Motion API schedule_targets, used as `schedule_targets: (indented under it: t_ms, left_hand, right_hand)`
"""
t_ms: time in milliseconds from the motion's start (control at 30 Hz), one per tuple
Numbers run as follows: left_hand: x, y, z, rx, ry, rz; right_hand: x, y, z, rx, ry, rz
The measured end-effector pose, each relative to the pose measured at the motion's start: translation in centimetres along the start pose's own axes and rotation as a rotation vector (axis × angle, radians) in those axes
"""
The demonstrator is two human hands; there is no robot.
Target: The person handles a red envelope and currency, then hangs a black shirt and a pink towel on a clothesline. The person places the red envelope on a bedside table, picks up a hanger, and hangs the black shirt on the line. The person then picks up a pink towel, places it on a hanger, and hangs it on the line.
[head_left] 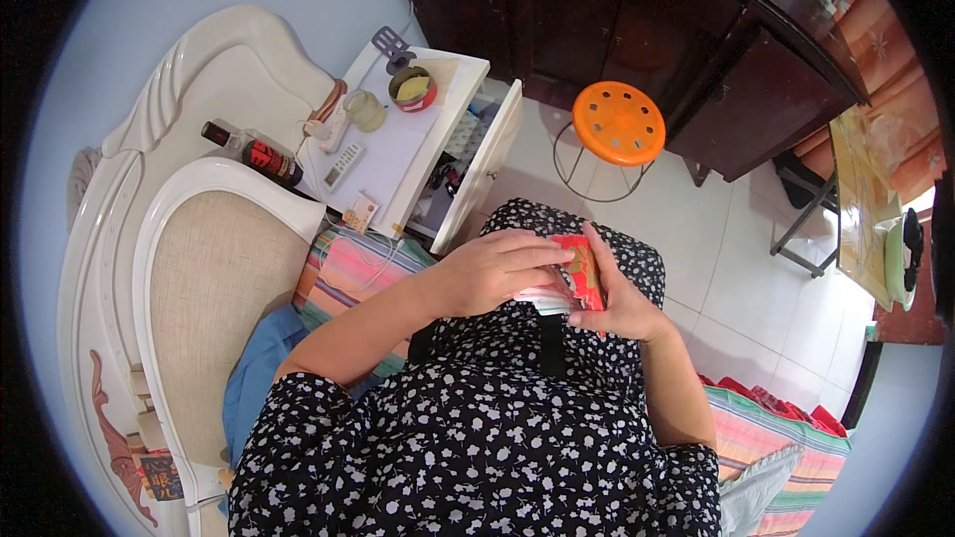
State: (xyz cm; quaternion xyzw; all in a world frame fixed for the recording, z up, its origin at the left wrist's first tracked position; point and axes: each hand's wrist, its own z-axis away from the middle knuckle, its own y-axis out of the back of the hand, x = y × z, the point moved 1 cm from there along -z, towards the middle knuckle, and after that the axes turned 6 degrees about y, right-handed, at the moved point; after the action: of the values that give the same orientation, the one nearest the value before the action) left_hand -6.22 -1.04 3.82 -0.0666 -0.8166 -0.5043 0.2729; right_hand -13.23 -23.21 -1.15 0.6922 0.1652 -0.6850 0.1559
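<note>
Over my lap, both hands are closed on a small red packet (585, 276) with gold print, which looks like a paper envelope. My right hand (629, 304) grips its right side, thumb at the near end and fingers along the far edge. From the left, my left hand (494, 272) reaches over it, fingertips against the packet's left side. Pinkish and pale papers (543, 296) show below the left fingers, beside the packet. Whether these papers lie inside the packet or are only held against it, I cannot tell. The left thumb is hidden.
Left of me, a white nightstand (477, 89) has its drawer (481, 167) pulled out. On top are a remote (344, 165), a glass jar (365, 111) and a red pot (413, 89). A dark bottle (261, 155) lies beside it. Ahead stands an orange stool (619, 123).
</note>
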Motion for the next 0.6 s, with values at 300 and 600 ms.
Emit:
schedule_targets:
  t_ms: [300,600]
  left_hand:
    - [0.02,0.05,0.24,-0.05,0.097,0.086]
    - [0.43,0.22,0.15,-0.047,0.047,-0.014]
  right_hand:
    - [-0.19,-0.24,-0.29,0.035,0.025,-0.232]
    - [-0.54,-0.44,-0.31,-0.056,-0.018,-0.102]
